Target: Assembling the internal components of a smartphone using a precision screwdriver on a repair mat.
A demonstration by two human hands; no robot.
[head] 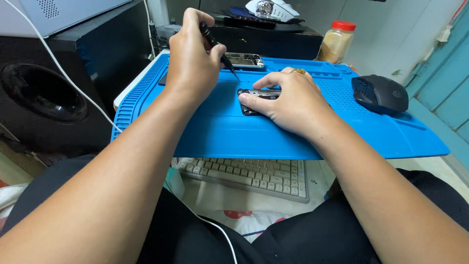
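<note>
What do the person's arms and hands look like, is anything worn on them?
Both forearms are bare, with no sleeves, gloves or watch in view. The left hand wears nothing visible. The right hand has a gold-coloured ring on one finger. No cables or markings show on either arm.
</note>
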